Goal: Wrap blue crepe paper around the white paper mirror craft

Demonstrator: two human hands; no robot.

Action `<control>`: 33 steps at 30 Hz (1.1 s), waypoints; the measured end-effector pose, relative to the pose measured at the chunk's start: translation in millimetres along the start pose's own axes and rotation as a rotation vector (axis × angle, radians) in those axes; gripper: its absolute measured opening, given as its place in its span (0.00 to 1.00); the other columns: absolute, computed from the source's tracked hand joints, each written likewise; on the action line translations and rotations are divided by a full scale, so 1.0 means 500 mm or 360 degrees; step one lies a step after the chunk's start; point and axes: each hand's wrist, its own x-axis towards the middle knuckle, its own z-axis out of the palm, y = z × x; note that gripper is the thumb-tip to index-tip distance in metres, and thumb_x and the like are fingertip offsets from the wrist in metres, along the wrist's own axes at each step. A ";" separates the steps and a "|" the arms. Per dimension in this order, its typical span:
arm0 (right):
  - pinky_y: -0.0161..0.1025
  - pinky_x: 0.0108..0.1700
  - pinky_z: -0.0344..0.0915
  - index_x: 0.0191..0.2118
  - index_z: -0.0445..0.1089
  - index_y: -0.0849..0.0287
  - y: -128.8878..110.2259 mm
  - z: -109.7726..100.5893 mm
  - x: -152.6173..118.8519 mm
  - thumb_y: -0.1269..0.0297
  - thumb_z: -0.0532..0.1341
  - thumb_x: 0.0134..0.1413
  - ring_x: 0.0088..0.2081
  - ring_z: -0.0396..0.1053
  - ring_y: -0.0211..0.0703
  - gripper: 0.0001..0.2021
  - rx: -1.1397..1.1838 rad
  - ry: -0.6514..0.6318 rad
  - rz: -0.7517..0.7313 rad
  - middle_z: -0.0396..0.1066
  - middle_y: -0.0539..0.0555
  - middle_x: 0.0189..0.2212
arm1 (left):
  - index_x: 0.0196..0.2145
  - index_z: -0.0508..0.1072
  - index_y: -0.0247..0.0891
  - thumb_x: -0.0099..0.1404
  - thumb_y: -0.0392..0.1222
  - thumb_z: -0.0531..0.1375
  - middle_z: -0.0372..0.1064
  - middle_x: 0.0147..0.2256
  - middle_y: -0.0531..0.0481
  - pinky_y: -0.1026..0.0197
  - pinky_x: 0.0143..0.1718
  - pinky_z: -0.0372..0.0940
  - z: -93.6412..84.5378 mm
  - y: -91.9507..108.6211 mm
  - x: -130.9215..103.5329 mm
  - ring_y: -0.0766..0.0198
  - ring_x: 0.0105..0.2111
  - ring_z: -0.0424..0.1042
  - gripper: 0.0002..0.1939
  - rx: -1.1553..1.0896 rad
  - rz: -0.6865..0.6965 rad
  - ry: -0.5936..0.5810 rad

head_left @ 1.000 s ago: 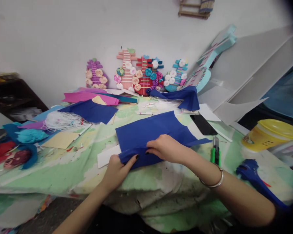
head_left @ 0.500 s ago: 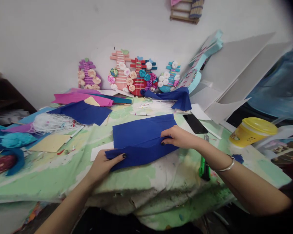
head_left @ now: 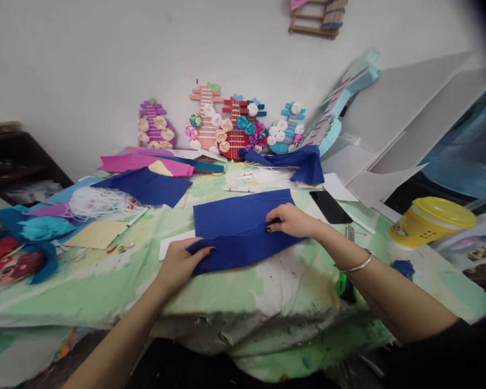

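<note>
A blue sheet of crepe paper [head_left: 243, 213] lies on the cloth-covered table in front of me, its near part folded over toward the far side. My left hand [head_left: 183, 262] grips the near left corner of the sheet, thumb on top and fingers beneath. At the right end, my right hand [head_left: 287, 220] pinches the paper between thumb and fingers along the fold. Part of a white sheet [head_left: 170, 243] shows beside the paper on the left. Under my right forearm is a green and black box cutter [head_left: 345, 286], partly covered by the arm.
A black phone [head_left: 330, 207] and a yellow lidded tub [head_left: 432, 220] stand to the right. More blue crepe paper [head_left: 146, 186], white string [head_left: 101, 202] and a tan card [head_left: 95, 234] lie left. Several decorated guitar shapes [head_left: 237, 127] lean on the wall.
My left hand has moved slightly away from me with the paper's near edge, and the folded part lies a little flatter. My right hand keeps nearly the same place. The view has shifted slightly.
</note>
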 end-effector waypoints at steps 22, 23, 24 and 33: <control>0.54 0.34 0.63 0.32 0.65 0.57 0.066 0.090 -0.534 0.52 0.54 0.52 0.35 0.70 0.66 0.13 -0.0887 0.0496 0.1313 0.71 0.72 0.30 | 0.34 0.78 0.38 0.55 0.50 0.62 0.77 0.35 0.47 0.52 0.42 0.70 -0.004 -0.012 -0.010 0.56 0.35 0.75 0.14 -0.0002 0.0121 0.0053; 0.54 0.34 0.63 0.32 0.65 0.56 0.078 0.108 -0.553 0.51 0.54 0.52 0.36 0.70 0.66 0.13 -0.0870 0.0438 0.1362 0.71 0.71 0.30 | 0.35 0.78 0.38 0.55 0.50 0.62 0.77 0.35 0.46 0.51 0.43 0.70 -0.003 -0.013 -0.011 0.55 0.35 0.75 0.15 0.0020 0.0110 0.0071; 0.54 0.34 0.63 0.32 0.65 0.57 0.089 0.123 -0.565 0.50 0.53 0.52 0.36 0.70 0.67 0.14 -0.0858 0.0406 0.1392 0.70 0.70 0.30 | 0.35 0.78 0.37 0.54 0.50 0.62 0.77 0.35 0.46 0.51 0.43 0.70 -0.002 -0.013 -0.012 0.55 0.35 0.76 0.15 0.0044 0.0108 0.0087; 0.50 0.29 0.63 0.22 0.58 0.53 0.127 0.123 -0.556 0.50 0.53 0.47 0.27 0.69 0.60 0.13 -0.0545 0.0516 0.1466 0.67 0.63 0.22 | 0.39 0.77 0.39 0.54 0.45 0.61 0.77 0.39 0.48 0.51 0.49 0.67 -0.002 -0.002 -0.016 0.55 0.40 0.75 0.15 0.0077 0.0212 0.0079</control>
